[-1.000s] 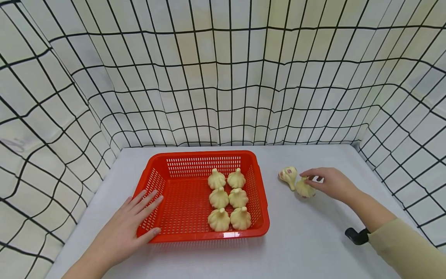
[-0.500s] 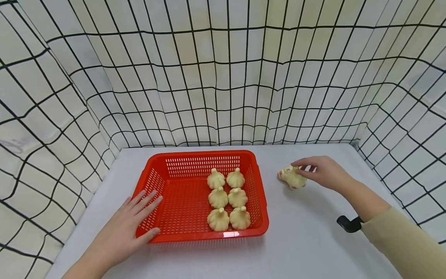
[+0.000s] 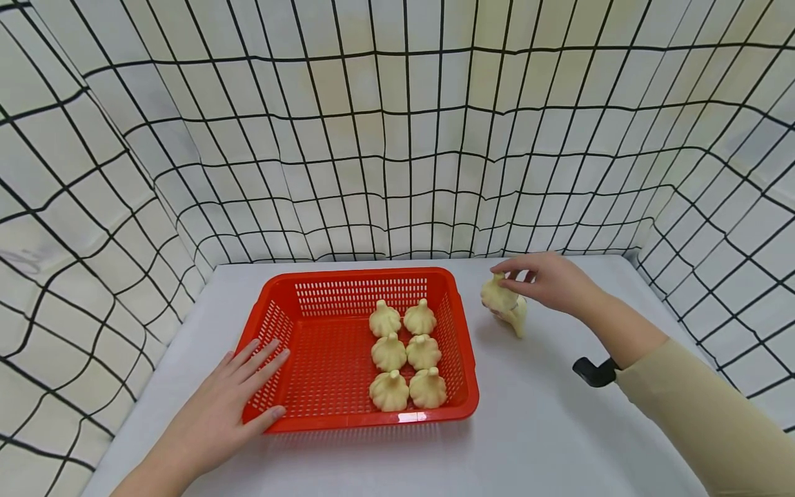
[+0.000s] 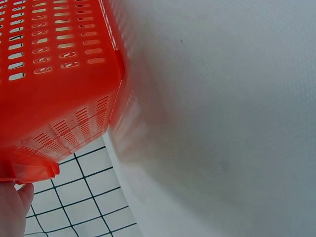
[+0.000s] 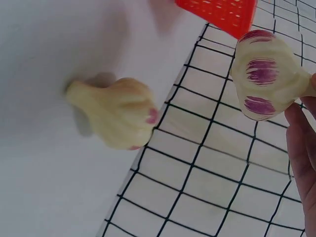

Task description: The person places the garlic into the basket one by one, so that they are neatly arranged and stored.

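Observation:
My right hand pinches a garlic bulb by its stem, holding it above the white table. Purple streaks mark the underside of that held garlic bulb in the right wrist view. Below it a second garlic bulb lies on its side, partly hidden behind the held one in the head view. My left hand rests with spread, straight fingers on the left rim of a red plastic basket. Inside, several garlic bulbs stand stem up in two columns along the right side.
Black netting over white sheeting encloses the table at the back and both sides. The basket's bare red floor shows left of the bulbs. A black wrist strap piece juts out by the right sleeve.
My right hand has lifted the garlic bulb from the table and carried it leftward and away from me, past the bulb lying there. The left hand and basket stay put.

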{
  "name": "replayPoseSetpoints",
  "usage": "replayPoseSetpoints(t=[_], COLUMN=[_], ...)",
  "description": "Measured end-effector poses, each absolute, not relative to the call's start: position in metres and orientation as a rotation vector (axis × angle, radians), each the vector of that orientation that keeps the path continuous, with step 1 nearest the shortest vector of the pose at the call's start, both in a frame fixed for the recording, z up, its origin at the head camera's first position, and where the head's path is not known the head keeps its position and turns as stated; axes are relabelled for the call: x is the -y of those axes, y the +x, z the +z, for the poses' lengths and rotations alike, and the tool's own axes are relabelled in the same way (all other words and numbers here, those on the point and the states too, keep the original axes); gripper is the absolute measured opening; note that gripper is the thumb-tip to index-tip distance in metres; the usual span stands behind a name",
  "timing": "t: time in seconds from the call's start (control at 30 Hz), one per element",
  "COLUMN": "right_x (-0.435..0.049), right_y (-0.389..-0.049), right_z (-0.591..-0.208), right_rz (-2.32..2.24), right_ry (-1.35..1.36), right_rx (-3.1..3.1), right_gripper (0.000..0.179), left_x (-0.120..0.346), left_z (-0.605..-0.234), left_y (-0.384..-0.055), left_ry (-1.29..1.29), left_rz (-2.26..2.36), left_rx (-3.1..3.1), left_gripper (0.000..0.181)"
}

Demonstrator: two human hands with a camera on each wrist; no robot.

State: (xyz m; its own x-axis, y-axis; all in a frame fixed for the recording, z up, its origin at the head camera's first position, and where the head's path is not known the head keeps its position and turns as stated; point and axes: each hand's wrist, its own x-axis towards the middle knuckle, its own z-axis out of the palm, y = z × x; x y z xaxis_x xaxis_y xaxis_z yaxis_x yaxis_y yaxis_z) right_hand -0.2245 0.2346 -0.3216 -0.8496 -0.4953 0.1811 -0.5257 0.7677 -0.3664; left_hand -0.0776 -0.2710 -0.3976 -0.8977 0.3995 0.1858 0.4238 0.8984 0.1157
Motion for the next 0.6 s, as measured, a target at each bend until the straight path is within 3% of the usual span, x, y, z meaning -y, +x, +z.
replayPoseSetpoints(t=[0.6], right_x=[-0.166], right_y=[-0.247], right_z=[-0.297], right_rz=[0.733], right_ry=[1.016], right_rx=[2.834], right_gripper=[0.029], left_x=[0.271], left_z=[-0.397], left_y=[-0.078], left_ry=[-0.645], left_rz=[-0.232], left_rx=[2.895], left_gripper=[0.077])
